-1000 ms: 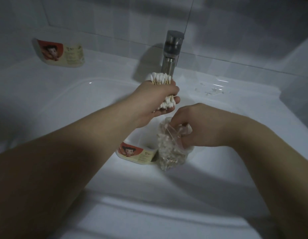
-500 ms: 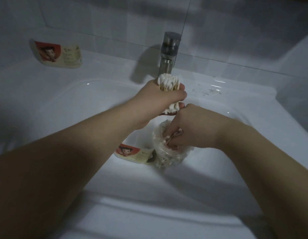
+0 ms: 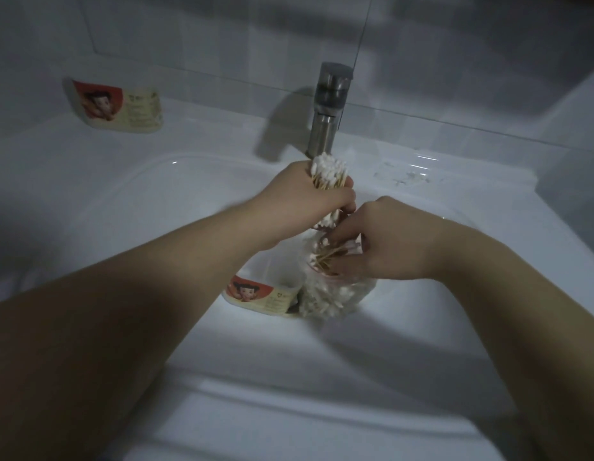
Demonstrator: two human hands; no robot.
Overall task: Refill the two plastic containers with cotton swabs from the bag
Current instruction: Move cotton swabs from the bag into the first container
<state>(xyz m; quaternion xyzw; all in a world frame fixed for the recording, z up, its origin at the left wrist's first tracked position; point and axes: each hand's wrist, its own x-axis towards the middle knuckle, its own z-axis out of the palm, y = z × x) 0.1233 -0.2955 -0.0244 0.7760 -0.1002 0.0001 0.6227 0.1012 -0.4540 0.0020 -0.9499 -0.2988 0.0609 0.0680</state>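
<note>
My left hand (image 3: 309, 201) grips an upright bundle of cotton swabs (image 3: 329, 173) over the sink basin, white tips showing above and below the fist. Just below it, my right hand (image 3: 379, 241) reaches into the mouth of a clear plastic bag (image 3: 325, 297) of swabs and pinches several swabs (image 3: 332, 252) with its fingertips. The bag stands in the basin. Beside it on the left sits one labelled plastic container (image 3: 259, 296) with a red cartoon label. A second labelled container (image 3: 117, 106) lies on the counter at the far left.
A steel faucet (image 3: 329, 108) rises right behind my left hand. The white sink (image 3: 156, 201) has a raised rim all around. Tiled wall stands behind, and a raised white ledge (image 3: 572, 134) borders the right side.
My right hand has pushed deeper into the bag's mouth and now pinches swabs. My left hand has turned the bundle more upright and stayed over the bag.
</note>
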